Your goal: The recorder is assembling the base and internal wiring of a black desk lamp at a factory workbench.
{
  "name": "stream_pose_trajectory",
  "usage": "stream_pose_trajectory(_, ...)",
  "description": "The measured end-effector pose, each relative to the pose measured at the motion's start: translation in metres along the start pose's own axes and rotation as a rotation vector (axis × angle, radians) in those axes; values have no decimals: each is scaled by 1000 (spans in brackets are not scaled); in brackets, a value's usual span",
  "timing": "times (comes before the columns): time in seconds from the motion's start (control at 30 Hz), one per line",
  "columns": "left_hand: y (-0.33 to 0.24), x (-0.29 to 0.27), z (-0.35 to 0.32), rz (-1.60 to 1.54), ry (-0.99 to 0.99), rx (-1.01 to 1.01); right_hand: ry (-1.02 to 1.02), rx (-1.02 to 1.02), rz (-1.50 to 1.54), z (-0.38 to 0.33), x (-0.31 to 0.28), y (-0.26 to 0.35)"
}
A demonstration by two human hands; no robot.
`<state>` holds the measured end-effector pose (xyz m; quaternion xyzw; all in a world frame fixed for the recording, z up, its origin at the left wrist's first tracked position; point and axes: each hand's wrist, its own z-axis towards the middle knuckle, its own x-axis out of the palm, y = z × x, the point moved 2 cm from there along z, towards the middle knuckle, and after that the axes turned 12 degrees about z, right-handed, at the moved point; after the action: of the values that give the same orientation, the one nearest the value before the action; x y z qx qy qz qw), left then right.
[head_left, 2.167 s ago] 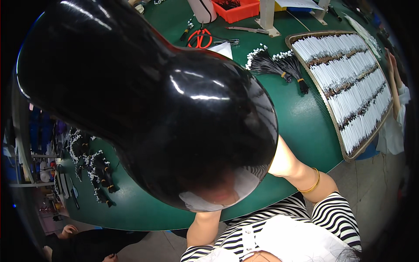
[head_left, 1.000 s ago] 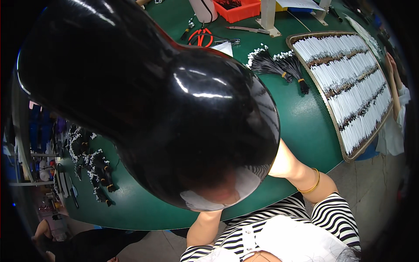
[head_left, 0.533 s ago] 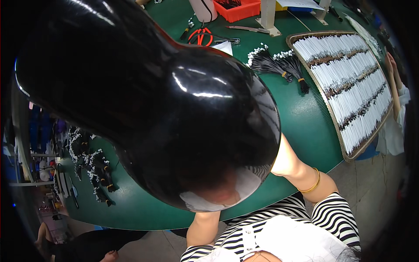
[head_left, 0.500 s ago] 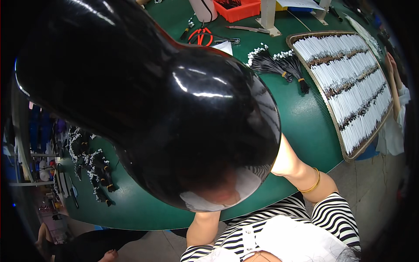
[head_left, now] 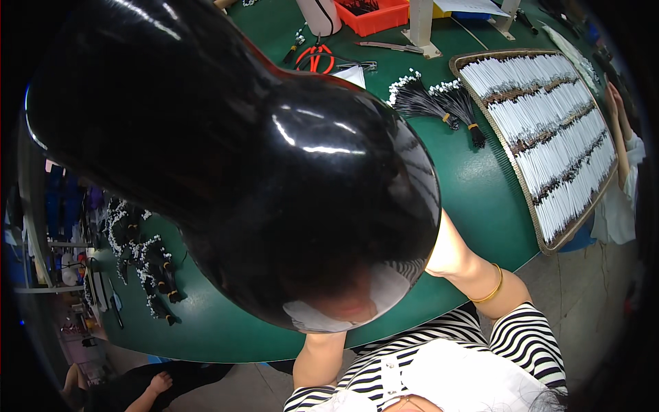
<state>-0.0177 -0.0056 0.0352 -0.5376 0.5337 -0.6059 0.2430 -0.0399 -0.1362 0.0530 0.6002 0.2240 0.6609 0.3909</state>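
A large glossy black lamp-like hood (head_left: 295, 199) covers the middle of the head view and hides what lies beneath it. My left forearm (head_left: 319, 360) reaches up under its lower rim, and the left hand is hidden behind it. My right hand (head_left: 446, 250) shows only its brightly lit wrist end at the hood's right edge; its fingers are out of sight. Whether either hand holds anything cannot be made out. Bundles of black wires with white connectors (head_left: 419, 99), tied with yellow bands, lie on the green table (head_left: 473, 182) beyond the hood.
A tray (head_left: 511, 154) with rows of white sticks or tubes stands at the right. Red-handled pliers (head_left: 316, 60), tweezers (head_left: 390, 47) and a red bin (head_left: 374, 17) lie farther back. More wire bundles (head_left: 161, 278) are at left. A co-worker's hand (head_left: 161, 382) shows at lower left.
The co-worker's hand at the lower left has moved up and slightly left. My forearms and the black hood look unchanged.
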Motion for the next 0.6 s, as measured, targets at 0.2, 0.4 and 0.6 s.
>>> stream_pose_trajectory(0.2, 2, 2, -1, 174, -37, 73, 12, -20, 8, 0, -3, -3)
stream_pose_trajectory(0.4, 3, 0, 1, 76, 16, 0, -14, 103, -109, 1, -3, -4)
stream_pose_trajectory(0.6, 6, -4, 1, 178, -3, 74, 71, 12, 64, 0, 1, 2)
